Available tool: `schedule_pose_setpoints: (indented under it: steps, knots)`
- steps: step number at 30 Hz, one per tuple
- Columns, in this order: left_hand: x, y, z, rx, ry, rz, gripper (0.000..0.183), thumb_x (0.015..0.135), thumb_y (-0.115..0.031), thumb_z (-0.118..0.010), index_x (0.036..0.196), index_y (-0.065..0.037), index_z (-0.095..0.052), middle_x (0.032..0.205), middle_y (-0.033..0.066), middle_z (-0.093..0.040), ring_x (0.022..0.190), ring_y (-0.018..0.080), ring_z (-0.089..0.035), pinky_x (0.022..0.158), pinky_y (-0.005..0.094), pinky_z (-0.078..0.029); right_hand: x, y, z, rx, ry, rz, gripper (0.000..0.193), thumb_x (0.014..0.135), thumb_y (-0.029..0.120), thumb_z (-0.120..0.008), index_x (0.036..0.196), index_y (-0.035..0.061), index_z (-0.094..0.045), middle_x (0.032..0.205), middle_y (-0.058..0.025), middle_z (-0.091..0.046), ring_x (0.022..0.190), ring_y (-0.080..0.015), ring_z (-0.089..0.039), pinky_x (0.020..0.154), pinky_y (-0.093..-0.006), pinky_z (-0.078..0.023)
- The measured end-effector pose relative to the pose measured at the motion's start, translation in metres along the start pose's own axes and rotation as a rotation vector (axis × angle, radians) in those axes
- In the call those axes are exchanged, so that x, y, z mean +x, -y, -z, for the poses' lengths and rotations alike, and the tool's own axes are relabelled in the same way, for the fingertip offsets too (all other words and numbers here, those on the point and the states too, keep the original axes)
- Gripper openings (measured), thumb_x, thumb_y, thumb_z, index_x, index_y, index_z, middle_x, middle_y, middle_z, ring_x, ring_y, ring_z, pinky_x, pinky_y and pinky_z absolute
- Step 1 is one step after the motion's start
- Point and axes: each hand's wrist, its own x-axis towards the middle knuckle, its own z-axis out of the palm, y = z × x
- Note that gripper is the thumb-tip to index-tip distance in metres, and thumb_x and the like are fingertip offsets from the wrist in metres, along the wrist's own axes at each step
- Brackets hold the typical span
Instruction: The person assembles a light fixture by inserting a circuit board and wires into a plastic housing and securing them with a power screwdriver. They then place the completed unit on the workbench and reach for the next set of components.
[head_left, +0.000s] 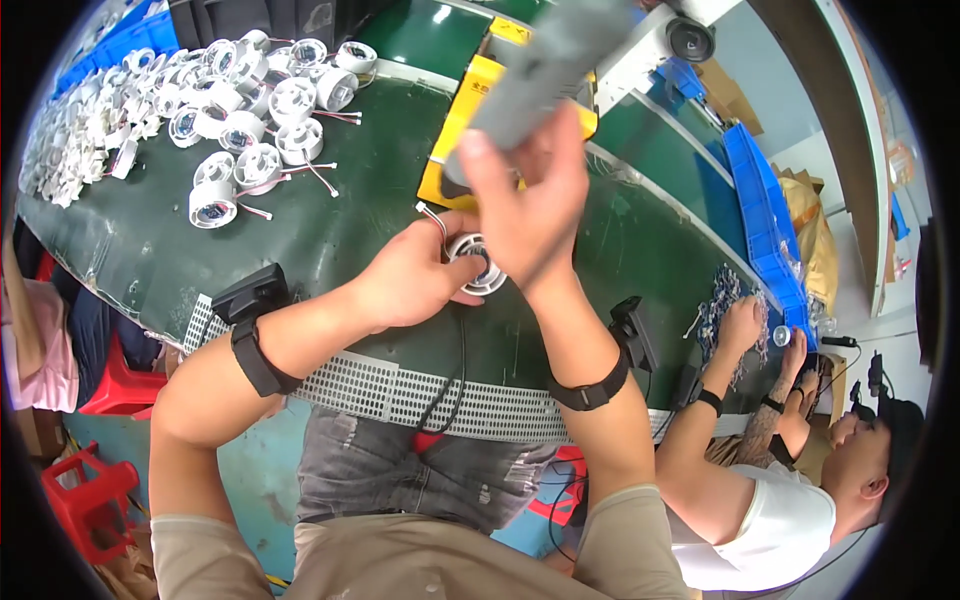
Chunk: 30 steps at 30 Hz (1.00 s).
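My left hand (412,268) is closed on a white round plastic housing (490,277) just above the green bench, thumb over its dark middle. A thin wire lead with a white connector (427,210) sticks up beside those fingers. My right hand (540,205) is raised to the right of the housing and grips a long grey hand-held tool (548,85). Motion blurs the tool, so its exact kind is unclear. Behind it stands a yellow-edged bin (462,105), partly covered by the tool and hand.
Many white round housings (240,130) with wire leads are heaped at the back left. Perforated grey strip (400,393) lines the bench's near edge. To the right, a co-worker (770,510) handles a bundle of wires (722,300) near a long blue tray (765,220).
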Motion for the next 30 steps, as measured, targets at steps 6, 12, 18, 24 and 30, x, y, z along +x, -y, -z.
schedule_pose_setpoints:
  steps: [6,12,18,24,30]
  knots:
    - [-0.001,-0.01,-0.001,0.085,0.004,0.118,0.032,0.09,-0.002,-0.057,0.121,0.005,-0.052,0.105,0.0113,-0.061,0.092,0.0161,-0.065,0.073,0.0283,-0.061,0.03,0.012,0.007,0.285,-0.361,0.09,0.05,0.1,0.029,-0.038,0.141,0.0024,-0.027,0.078,-0.0105,-0.053,0.05,-0.0189,-0.052,0.047,-0.0336,-0.046]
    - [0.001,-0.013,0.003,0.075,-0.013,0.21,0.032,0.091,-0.003,-0.056,0.122,0.005,-0.051,0.106,0.0111,-0.061,0.091,0.0179,-0.065,0.074,0.0305,-0.061,0.04,0.003,0.002,0.166,-0.452,0.096,0.044,0.103,0.035,-0.037,0.132,0.0019,-0.035,0.07,-0.0094,-0.05,0.047,-0.0172,-0.05,0.045,-0.0319,-0.044]
    - [0.003,-0.013,0.008,-0.003,-0.045,0.231,0.034,0.094,-0.006,-0.053,0.126,0.006,-0.047,0.106,0.0131,-0.061,0.09,0.0211,-0.066,0.076,0.033,-0.061,0.039,-0.003,-0.003,0.14,-0.434,0.098,0.044,0.103,0.035,-0.039,0.13,0.0012,-0.035,0.07,-0.0097,-0.049,0.046,-0.0171,-0.05,0.045,-0.0314,-0.043]
    - [0.006,-0.017,0.01,-0.053,-0.061,0.312,0.034,0.096,-0.007,-0.051,0.128,0.005,-0.047,0.106,0.0145,-0.061,0.088,0.0233,-0.067,0.076,0.0333,-0.06,0.038,-0.002,-0.002,0.131,-0.419,0.118,0.043,0.102,0.035,-0.04,0.129,0.0006,-0.035,0.07,-0.01,-0.049,0.047,-0.0171,-0.05,0.045,-0.0311,-0.043]
    - [0.007,-0.015,0.013,-0.097,-0.047,0.318,0.035,0.097,-0.008,-0.049,0.129,0.004,-0.047,0.105,0.0148,-0.062,0.088,0.0242,-0.067,0.077,0.0338,-0.06,0.036,0.0,-0.003,0.115,-0.339,0.105,0.041,0.102,0.035,-0.04,0.125,0.0009,-0.036,0.07,-0.0104,-0.049,0.048,-0.0172,-0.05,0.045,-0.031,-0.044]
